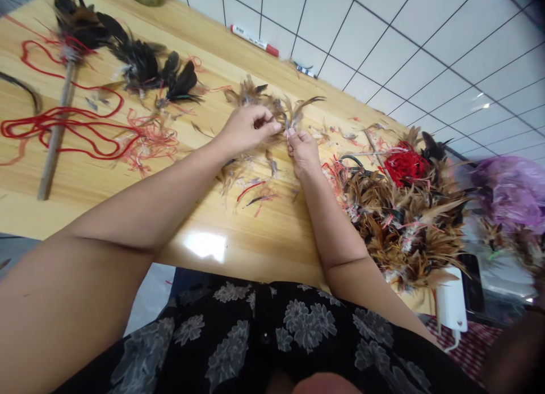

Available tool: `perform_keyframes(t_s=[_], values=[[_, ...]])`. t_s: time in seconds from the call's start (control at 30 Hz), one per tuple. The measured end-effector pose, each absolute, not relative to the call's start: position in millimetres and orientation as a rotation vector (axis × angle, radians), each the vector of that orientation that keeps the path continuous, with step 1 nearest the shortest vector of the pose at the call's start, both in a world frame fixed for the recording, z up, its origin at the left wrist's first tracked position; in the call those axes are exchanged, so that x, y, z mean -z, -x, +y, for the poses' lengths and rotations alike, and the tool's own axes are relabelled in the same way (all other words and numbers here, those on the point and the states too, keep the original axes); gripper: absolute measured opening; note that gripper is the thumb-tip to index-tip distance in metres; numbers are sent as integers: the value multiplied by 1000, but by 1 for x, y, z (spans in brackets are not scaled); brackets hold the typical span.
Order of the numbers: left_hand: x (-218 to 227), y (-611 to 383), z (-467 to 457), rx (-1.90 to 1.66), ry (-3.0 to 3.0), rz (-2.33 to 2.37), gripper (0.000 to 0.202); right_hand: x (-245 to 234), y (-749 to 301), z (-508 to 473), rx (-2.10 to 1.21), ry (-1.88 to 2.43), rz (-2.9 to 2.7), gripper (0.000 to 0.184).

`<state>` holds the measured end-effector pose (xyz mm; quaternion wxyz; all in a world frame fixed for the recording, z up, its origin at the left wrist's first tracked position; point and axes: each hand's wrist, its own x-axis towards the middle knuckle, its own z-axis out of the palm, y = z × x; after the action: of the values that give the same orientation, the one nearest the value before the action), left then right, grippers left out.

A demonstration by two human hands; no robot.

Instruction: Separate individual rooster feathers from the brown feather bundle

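Note:
My left hand [249, 128] is closed in a pinch on a small bunch of brown feathers [272, 105] over the middle of the wooden table [221, 235]. My right hand [301, 150] is just to its right, fingers curled and pinching the quill ends of the same bunch. The two hands nearly touch. Loose feathers and bits of red thread lie under and around them.
A big heap of brown feathers [409, 223] with a red thread bundle [403, 164] lies at the right. Black feathers [140, 65], a stick [55, 138] and red cord [63, 127] lie at the left. A red-capped marker [254, 40] lies on the tiled floor beyond. A purple bag [511, 189] is far right.

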<state>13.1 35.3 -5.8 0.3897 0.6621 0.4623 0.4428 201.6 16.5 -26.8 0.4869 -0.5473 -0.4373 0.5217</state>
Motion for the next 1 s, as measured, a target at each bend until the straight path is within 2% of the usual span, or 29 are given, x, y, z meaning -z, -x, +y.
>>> perform_keyframes(t_s=[0.1,0.3,0.43,0.73,1.0], values=[[7,-21,29,-1071,-1626,1118,19,42,-205,20,-1154,1292,-1241,53],[4,-24,29,-1103,-1473,1119,27,52,-203,23,-1115,1297,-1357,44],[9,-25,31,-1133,-1345,1050,34,49,-201,23,-1143,1330,-1360,41],[14,-24,32,-1111,-1273,958,31,26,-193,8,-1146,1382,-1350,33],[19,-19,34,-1030,-1181,931,37,31,-196,12,-1097,1361,-1458,30]])
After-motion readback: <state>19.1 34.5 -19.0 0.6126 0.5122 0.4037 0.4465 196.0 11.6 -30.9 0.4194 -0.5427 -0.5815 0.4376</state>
